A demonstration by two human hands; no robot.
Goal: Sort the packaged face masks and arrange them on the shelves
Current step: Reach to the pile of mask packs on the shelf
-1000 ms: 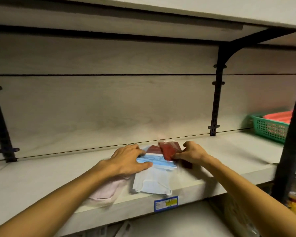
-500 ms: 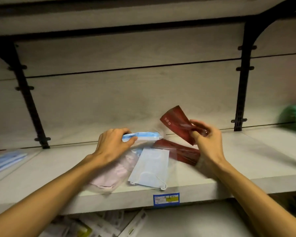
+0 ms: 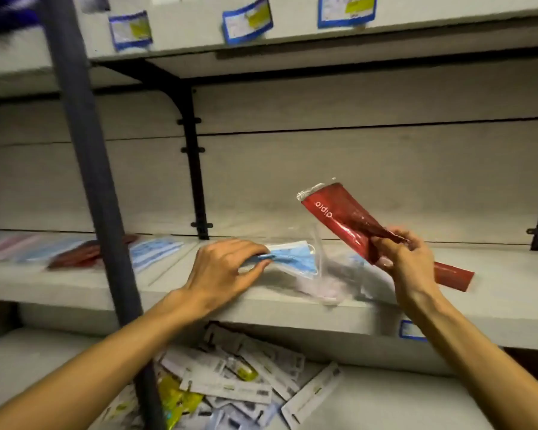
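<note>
Packaged face masks were in both hands here, and it all started at the fingertips: the right hand (image 3: 409, 262) had thumb and fingers pinched tight on the lower part of a red mask packet (image 3: 342, 217), holding it tilted up and clear of the middle shelf (image 3: 494, 274). Over on the other side, the left hand (image 3: 221, 270) had its fingers curled round the end of a blue mask packet (image 3: 289, 259), gripping it low, at or just above the shelf board. Between the two hands lay a pale mask in a clear wrapper (image 3: 333, 279), blurred, near the front edge, and a second red packet (image 3: 451, 274) peeked out behind the right wrist. Further left, past the dark upright post (image 3: 97, 181), more blue and red packets (image 3: 84, 252) lay flat on the same shelf, looking like sorted groups. These packs should be feather-light, floppy and slick in their film, so a pinch on the sealed edge or across the flat body looked safest; a loose hold could let one slide. Below, a heap of white carded packages (image 3: 246, 380) sat on the lower shelf, and price labels (image 3: 247, 20) hung above.
</note>
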